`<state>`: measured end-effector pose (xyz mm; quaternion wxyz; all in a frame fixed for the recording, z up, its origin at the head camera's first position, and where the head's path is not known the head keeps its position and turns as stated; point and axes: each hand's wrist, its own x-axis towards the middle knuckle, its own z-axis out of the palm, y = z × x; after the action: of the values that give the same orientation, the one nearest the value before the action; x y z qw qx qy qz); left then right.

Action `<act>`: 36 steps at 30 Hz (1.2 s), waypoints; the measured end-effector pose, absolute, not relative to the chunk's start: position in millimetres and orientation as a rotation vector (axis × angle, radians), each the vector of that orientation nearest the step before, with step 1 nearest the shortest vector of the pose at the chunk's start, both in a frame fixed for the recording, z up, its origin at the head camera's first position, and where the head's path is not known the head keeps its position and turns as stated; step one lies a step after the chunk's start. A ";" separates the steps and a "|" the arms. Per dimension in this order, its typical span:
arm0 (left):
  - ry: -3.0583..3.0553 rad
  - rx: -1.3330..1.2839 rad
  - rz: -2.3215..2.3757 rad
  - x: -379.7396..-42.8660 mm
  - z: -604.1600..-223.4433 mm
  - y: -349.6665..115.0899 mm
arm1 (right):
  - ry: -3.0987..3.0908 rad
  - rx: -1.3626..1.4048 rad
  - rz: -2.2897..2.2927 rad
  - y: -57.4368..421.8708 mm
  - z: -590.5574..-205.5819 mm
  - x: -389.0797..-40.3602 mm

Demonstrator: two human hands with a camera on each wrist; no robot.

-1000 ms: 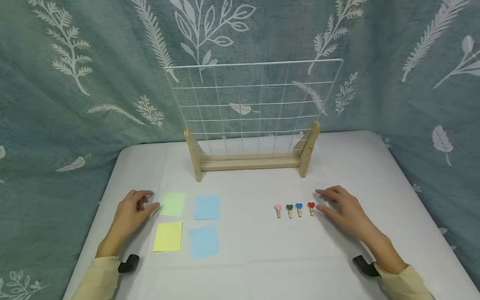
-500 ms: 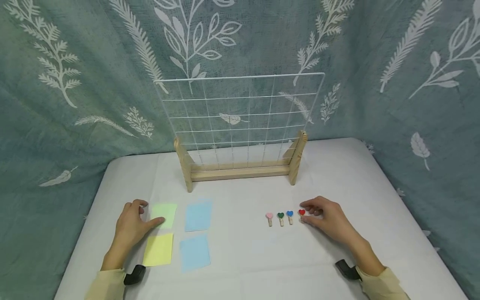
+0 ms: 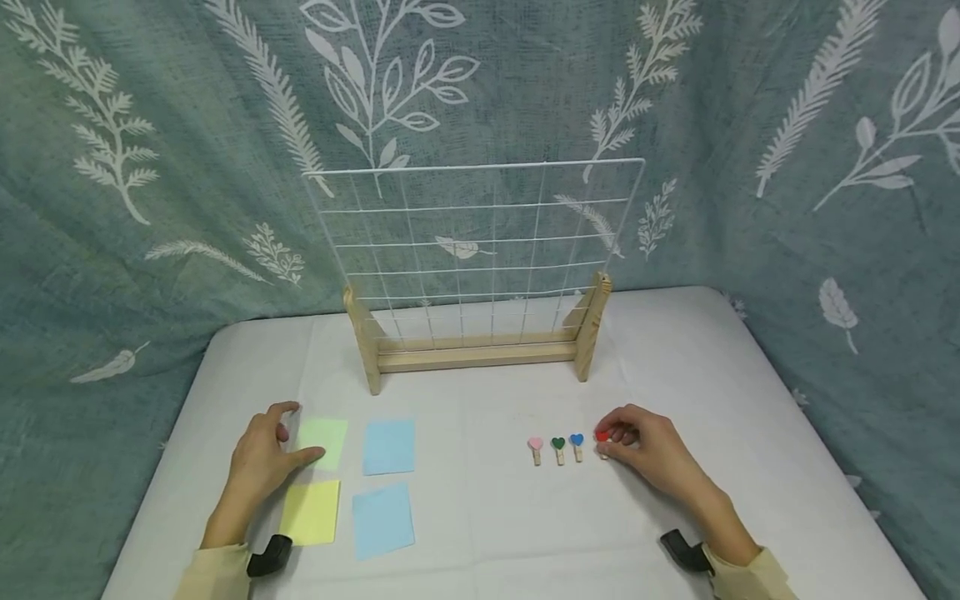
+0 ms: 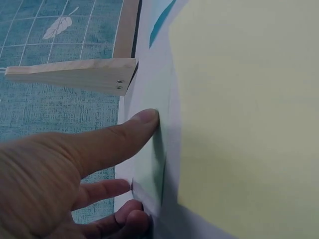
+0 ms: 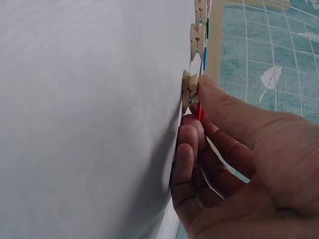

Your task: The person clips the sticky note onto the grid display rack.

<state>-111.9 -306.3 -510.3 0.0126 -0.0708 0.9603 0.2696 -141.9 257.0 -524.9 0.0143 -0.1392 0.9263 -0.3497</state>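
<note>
My left hand [image 3: 258, 462] lies at the light green sticky note [image 3: 330, 437]. In the left wrist view the thumb touches the note and the fingers reach along its far left side, not closed on it. A yellow sticky note [image 3: 311, 515] is just in front. At the right, my right hand [image 3: 656, 450] pinches a small wooden clothespin with a red heart [image 3: 602, 435] between thumb and fingers; the clothespin [image 5: 187, 89] still appears at table level. Beside it, in a row, are clothespins with a blue heart [image 3: 577, 440], a green heart [image 3: 558, 443] and a pink heart [image 3: 536, 444].
A white wire grid [image 3: 472, 167] stands upright in a wooden base [image 3: 476, 358] at the back of the white-covered table [image 3: 472, 500]. Two blue sticky notes, one farther back [image 3: 388, 447] and one nearer [image 3: 383, 521], lie left of centre. A patterned green curtain [image 3: 225, 167] hangs behind.
My right hand has moved left to the red-heart clothespin and its fingers have closed on it. My left thumb has come over the green note. The head view has shifted.
</note>
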 end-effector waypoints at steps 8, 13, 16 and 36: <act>2.948 -0.190 0.910 -119.1 -511.2 -307.9 | 2.813 -0.365 -1.099 263.4 -519.6 -143.8; 2.939 -0.171 0.933 -121.2 -511.0 -307.7 | 2.801 -0.351 -1.110 266.4 -518.1 -144.6; 2.936 -0.144 0.976 -122.4 -511.6 -304.6 | 2.820 -0.326 -1.094 268.7 -518.9 -141.8; 2.985 -0.478 1.287 -102.8 -517.4 -311.7 | 2.883 -0.538 -1.579 259.4 -511.0 -143.0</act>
<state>-102.8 -311.7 -517.4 -0.0721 -0.1450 0.9062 0.3907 -143.0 259.4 -511.0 -0.0942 -0.1608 0.8617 -0.4719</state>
